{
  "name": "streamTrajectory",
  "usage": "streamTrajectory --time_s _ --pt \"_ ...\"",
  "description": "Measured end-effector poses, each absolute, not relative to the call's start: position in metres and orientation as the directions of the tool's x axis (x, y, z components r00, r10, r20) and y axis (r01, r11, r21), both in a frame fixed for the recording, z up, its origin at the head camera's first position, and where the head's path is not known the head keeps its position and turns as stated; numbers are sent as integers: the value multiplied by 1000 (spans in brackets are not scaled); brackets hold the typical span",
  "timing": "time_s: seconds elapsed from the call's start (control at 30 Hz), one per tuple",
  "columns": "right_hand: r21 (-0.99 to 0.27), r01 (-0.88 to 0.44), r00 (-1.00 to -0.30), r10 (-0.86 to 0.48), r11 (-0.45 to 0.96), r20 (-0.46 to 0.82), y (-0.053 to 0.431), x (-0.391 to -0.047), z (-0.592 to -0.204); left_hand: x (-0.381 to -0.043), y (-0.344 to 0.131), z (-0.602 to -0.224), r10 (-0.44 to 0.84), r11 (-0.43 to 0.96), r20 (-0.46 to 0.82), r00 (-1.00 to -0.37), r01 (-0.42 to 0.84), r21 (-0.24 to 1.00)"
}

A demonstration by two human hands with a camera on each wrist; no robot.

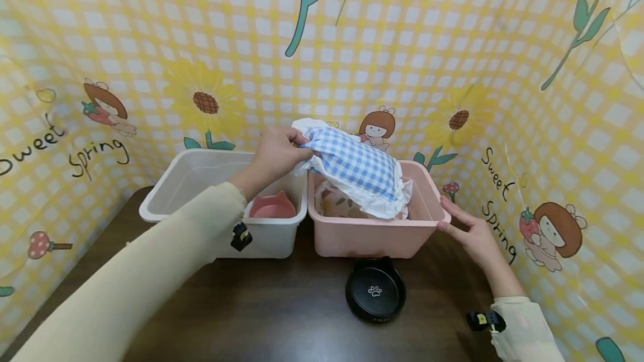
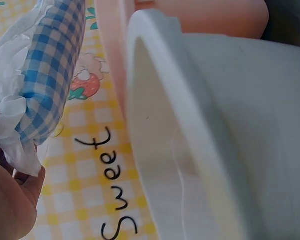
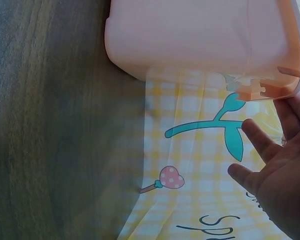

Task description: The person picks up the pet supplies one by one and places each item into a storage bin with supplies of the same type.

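Observation:
My left hand (image 1: 279, 155) grips one end of a small blue-and-white checked pillow (image 1: 359, 163) with a white ruffled edge. The pillow slants down to the right over the pink bin (image 1: 372, 239), its lower end at the bin's opening. In the left wrist view, fingers pinch the white ruffle (image 2: 20, 142) at the pillow's end. My right hand (image 1: 473, 236) holds the right front corner of the pink bin, thumb and forefinger at the rim. In the right wrist view the other fingers (image 3: 262, 142) stretch out below that rim.
A white bin (image 1: 259, 239) stands left of the pink one, with a pink cat-eared bowl (image 1: 273, 205) inside. Patterned fabric (image 1: 337, 203) lies in the pink bin. In front sits a black paw-print bowl (image 1: 375, 290) on the dark table (image 1: 282, 306). Checked cloth (image 1: 427, 43) hangs around.

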State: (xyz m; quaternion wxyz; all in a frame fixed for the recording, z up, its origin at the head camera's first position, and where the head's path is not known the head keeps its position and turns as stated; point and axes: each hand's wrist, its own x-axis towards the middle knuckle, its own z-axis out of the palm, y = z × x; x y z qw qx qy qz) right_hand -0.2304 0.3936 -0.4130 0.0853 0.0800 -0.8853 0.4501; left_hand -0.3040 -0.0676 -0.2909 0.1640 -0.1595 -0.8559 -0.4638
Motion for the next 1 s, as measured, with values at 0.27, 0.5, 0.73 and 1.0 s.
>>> streamTrajectory --time_s 0.27,0.5,0.73,1.0 --pt "-775 -193 -978 -53 602 203 393 -231 -411 -320 -50 -311 164 496 400 -902 426 757" --pt "-778 -182 -981 -55 602 188 391 -229 -408 -326 -33 -320 205 560 380 -902 427 710" --pt "-763 -171 -982 -50 623 180 394 -232 -409 -325 -12 -329 250 583 332 -910 415 698" --pt "-759 -196 -978 -70 621 195 397 -232 -413 -323 1 -339 274 613 276 -921 388 688"
